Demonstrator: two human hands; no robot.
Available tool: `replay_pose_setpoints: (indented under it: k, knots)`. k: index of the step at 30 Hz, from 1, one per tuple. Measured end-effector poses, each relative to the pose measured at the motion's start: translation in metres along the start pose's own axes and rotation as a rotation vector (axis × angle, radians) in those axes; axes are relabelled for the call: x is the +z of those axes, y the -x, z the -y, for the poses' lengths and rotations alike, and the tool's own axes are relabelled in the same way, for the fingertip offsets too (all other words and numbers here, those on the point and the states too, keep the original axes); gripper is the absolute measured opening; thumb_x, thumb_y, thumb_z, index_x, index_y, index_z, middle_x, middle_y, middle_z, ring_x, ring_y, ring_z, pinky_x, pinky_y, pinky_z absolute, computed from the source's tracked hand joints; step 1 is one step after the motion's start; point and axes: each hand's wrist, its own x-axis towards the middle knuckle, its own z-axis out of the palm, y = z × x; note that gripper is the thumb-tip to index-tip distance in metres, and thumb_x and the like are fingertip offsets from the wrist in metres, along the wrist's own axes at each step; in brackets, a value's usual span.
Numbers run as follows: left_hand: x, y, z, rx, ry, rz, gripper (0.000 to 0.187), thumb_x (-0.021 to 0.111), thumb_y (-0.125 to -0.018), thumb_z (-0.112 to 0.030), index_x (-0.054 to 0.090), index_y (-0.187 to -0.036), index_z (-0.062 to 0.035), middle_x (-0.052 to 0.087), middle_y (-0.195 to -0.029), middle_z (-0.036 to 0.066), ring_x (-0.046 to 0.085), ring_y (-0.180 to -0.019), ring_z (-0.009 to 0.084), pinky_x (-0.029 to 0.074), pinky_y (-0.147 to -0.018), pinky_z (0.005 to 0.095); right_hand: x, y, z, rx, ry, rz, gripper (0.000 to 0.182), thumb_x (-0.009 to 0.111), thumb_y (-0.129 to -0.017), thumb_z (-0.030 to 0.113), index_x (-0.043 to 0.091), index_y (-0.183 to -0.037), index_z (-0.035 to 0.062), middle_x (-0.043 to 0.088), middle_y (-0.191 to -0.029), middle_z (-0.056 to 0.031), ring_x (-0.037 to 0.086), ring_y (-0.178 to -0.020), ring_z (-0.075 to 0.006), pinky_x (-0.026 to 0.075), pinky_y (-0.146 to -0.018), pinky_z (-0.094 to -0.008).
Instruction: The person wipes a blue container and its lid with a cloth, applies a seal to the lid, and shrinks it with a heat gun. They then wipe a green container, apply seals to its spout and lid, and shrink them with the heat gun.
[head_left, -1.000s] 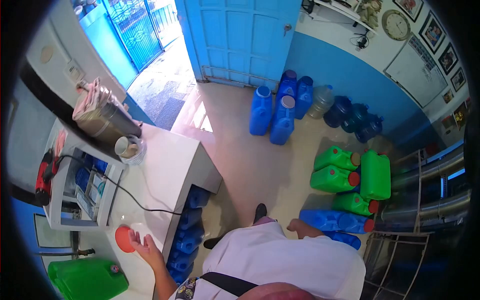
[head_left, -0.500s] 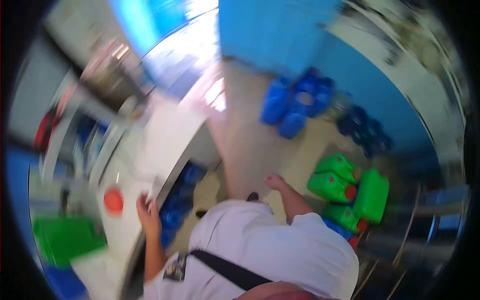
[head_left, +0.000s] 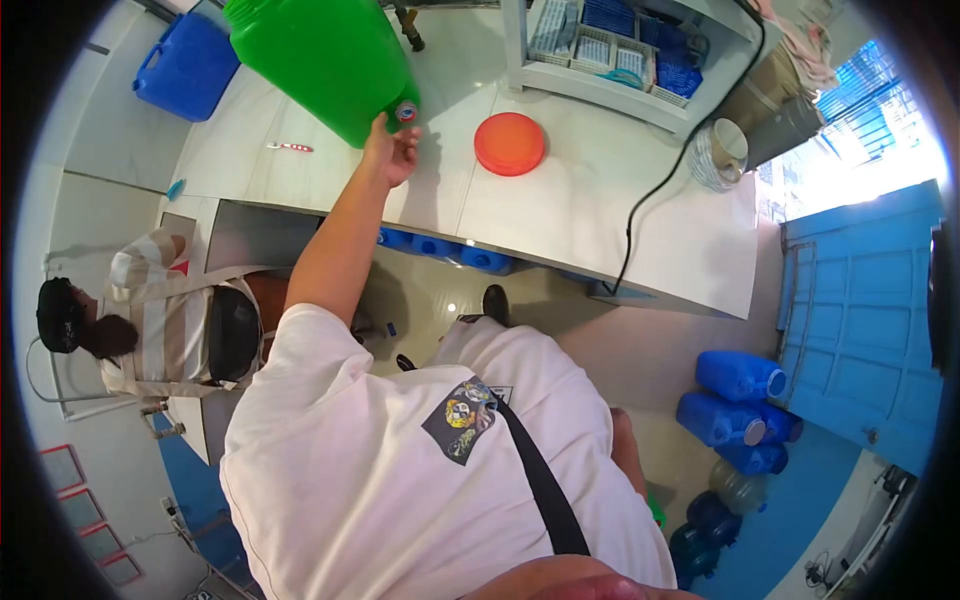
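My left hand [head_left: 390,155] is raised at the lower corner of a large green water container [head_left: 325,65], its fingers loosely curled and apart with nothing in them. Just above the fingertips is the container's small round outlet [head_left: 405,112], ringed in red. A round red lid [head_left: 509,144] lies flat on the white counter [head_left: 580,195], to the right of the hand. Of my right arm only a piece of forearm [head_left: 627,452] shows beside my shirt; the right hand is hidden.
A blue container [head_left: 187,68] and a toothbrush [head_left: 290,147] are on the counter's left. A black cable [head_left: 655,185] hangs over its front edge near a white shelf [head_left: 600,85]. Another person [head_left: 170,310] is at left. Blue jugs [head_left: 740,375] stand by the blue door [head_left: 860,320].
My view has swung left toward the counter. The green container and red lid now lie ahead, and my left hand has come from beside the lid to the container's corner.
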Motion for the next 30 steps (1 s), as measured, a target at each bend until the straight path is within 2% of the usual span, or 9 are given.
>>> replay_pose_setpoints:
  k: [3,8,11,17,20,22,23,25,30]
  knots:
    - [0.028,-0.012,-0.006,-0.130,0.078,0.046,0.068,0.037,-0.099,-0.068,0.055,-0.108,-0.0033,0.066,-0.089,0.003,0.051,-0.066,0.0102,0.041,-0.054,0.0226,-0.057,-0.021,0.090,0.116,-0.066,0.244,0.041,0.063,-0.092,0.033,0.069,-0.112,-0.0020,0.075,-0.093,-0.0156,0.071,-0.080,-0.0242,0.056,-0.072,-0.0375]
    - [0.048,-0.029,-0.003,-0.203,0.351,0.124,0.054,0.039,-0.101,-0.059,0.055,-0.103,-0.0076,0.066,-0.085,0.001,0.050,-0.062,0.0090,0.040,-0.053,0.0215,-0.132,0.003,0.280,-0.373,-0.020,0.465,0.029,0.060,-0.100,0.028,0.070,-0.102,0.0012,0.073,-0.089,-0.0073,0.066,-0.079,-0.0149,0.053,-0.072,-0.0311]
    - [0.054,-0.033,-0.004,-0.162,0.439,0.042,0.045,0.039,-0.102,-0.053,0.056,-0.097,-0.0116,0.065,-0.080,-0.003,0.048,-0.058,0.0073,0.039,-0.052,0.0202,-0.173,0.044,0.395,-0.774,-0.188,0.271,0.026,0.066,-0.096,0.026,0.070,-0.109,0.0038,0.072,-0.090,-0.0079,0.067,-0.080,-0.0171,0.052,-0.072,-0.0327]
    - [0.050,-0.036,0.007,-0.109,0.391,0.021,0.040,0.042,-0.102,-0.052,0.057,-0.092,-0.0159,0.062,-0.076,-0.007,0.049,-0.060,0.0060,0.039,-0.055,0.0206,-0.257,0.031,0.570,-0.964,-0.070,-0.223,0.022,0.064,-0.097,0.022,0.071,-0.109,0.0054,0.071,-0.093,-0.0089,0.062,-0.075,-0.0175,0.051,-0.072,-0.0316]
    - [0.061,-0.011,0.026,-0.077,0.212,0.127,0.046,0.046,-0.100,-0.057,0.060,-0.102,-0.0143,0.065,-0.092,-0.003,0.053,-0.072,0.0079,0.043,-0.063,0.0235,-0.284,-0.019,0.636,-1.213,-0.015,-0.494,0.023,0.064,-0.097,0.023,0.071,-0.109,0.0056,0.072,-0.103,-0.0127,0.066,-0.090,-0.0284,0.053,-0.081,-0.0381]
    - [0.087,0.027,0.042,0.301,-0.547,0.153,0.061,0.055,-0.094,-0.062,0.058,-0.123,-0.0081,0.062,-0.116,0.007,0.059,-0.096,0.0185,0.049,-0.083,0.0329,-0.297,-0.058,0.675,-1.260,0.112,-0.568,0.023,0.063,-0.096,0.024,0.072,-0.108,0.0069,0.072,-0.107,-0.0140,0.065,-0.100,-0.0343,0.052,-0.089,-0.0420]
    - [0.089,0.028,0.051,0.302,-0.544,0.147,0.061,0.055,-0.094,-0.062,0.058,-0.123,-0.0081,0.062,-0.116,0.007,0.059,-0.096,0.0185,0.049,-0.083,0.0329,-0.299,-0.072,0.695,-1.247,0.167,-0.572,0.023,0.063,-0.096,0.025,0.072,-0.107,0.0077,0.071,-0.108,-0.0141,0.064,-0.104,-0.0363,0.051,-0.092,-0.0435]
    - [0.091,0.025,0.072,0.979,-1.312,0.098,0.088,0.069,-0.084,-0.061,0.043,-0.146,-0.0035,0.052,-0.135,0.020,0.054,-0.120,0.0338,0.044,-0.102,0.0470,-0.299,-0.100,0.729,-1.164,0.371,-0.591,0.026,0.065,-0.094,0.029,0.074,-0.110,0.0098,0.072,-0.111,-0.0141,0.062,-0.111,-0.0363,0.048,-0.096,-0.0461]
    - [0.128,0.053,0.092,0.858,-1.750,-0.084,0.114,0.082,-0.074,-0.055,0.024,-0.157,-0.0024,0.039,-0.145,0.030,0.038,-0.137,0.0435,0.038,-0.110,0.0513,-0.299,-0.128,0.788,-0.949,0.767,-0.493,0.030,0.068,-0.092,0.034,0.075,-0.116,0.0167,0.070,-0.122,-0.0119,0.056,-0.123,-0.0335,0.041,-0.103,-0.0495]
